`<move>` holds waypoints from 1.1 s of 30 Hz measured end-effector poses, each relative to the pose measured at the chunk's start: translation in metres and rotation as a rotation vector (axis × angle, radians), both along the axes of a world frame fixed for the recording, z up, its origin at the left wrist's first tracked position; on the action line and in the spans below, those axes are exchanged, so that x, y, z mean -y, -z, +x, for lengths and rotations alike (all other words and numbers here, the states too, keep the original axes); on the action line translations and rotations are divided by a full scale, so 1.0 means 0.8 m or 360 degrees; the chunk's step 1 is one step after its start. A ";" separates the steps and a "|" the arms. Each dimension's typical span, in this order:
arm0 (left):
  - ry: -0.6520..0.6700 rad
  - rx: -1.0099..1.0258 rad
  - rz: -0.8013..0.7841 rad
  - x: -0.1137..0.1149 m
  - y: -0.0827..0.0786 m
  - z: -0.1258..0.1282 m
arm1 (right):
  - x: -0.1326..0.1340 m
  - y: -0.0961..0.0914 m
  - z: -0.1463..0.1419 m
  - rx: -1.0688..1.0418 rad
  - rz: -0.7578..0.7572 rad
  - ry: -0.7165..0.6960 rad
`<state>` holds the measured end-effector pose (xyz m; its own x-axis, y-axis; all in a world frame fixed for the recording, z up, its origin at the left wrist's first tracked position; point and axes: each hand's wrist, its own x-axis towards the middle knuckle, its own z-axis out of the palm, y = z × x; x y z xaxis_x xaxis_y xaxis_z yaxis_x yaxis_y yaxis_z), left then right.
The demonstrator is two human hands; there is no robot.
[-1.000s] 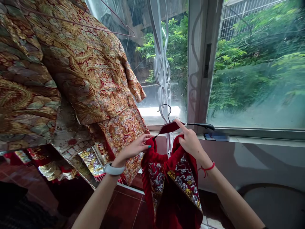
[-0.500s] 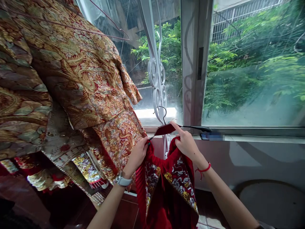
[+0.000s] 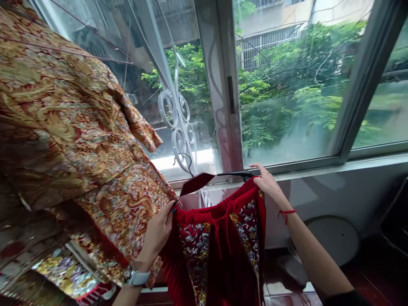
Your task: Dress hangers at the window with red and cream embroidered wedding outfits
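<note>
1. Gripping one red velvet skirt (image 3: 219, 255), the person's two hands stand apart, each clamped on a top corner of its gathered waistband (image 3: 200, 216).
2. The left hand (image 3: 159, 227) pinches the waistband's left corner and touches the near end of one black hanger (image 3: 197, 182); one teal thumbnail shows there.
3. The right hand (image 3: 269, 185) pinches the waistband's right corner, one finger pointing out past the hanger's far end.
4. The skirt hangs below the hanger, in front of the window, its top edge spread between the hands; two sequinned panels show, one left (image 3: 194, 242) and one right (image 3: 248, 229) of the plain middle.
5. The hanger has one metal hook, seen against one white scrollwork stand (image 3: 177, 110); I cannot tell whether it is hooked on.
6. One gold brocade jacket (image 3: 89, 140) hangs to the left, one cuff pointing toward the stand.
7. Each wrist bears one thing: a pale-banded watch (image 3: 138, 277) on the left, a red cord bracelet (image 3: 287, 211) on the right.
</note>
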<state>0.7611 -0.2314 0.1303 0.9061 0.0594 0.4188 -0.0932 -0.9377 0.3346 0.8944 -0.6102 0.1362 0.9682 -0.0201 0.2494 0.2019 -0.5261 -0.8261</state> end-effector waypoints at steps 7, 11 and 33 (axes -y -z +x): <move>0.0006 0.0024 -0.0046 -0.003 0.005 0.008 | 0.025 -0.013 0.033 -0.0156 0.0030 -0.0230; 0.0040 0.0137 -0.0048 -0.002 0.013 0.012 | 0.028 -0.023 0.035 -0.0318 -0.0042 -0.0253; 0.0123 0.0357 0.0321 -0.008 0.010 0.002 | 0.025 -0.096 0.044 -0.0377 -0.0757 -0.0378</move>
<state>0.7623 -0.2247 0.1226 0.7883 -0.1106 0.6053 -0.2170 -0.9705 0.1053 0.9297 -0.6299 0.2130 0.9629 0.2659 -0.0462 0.1983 -0.8132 -0.5472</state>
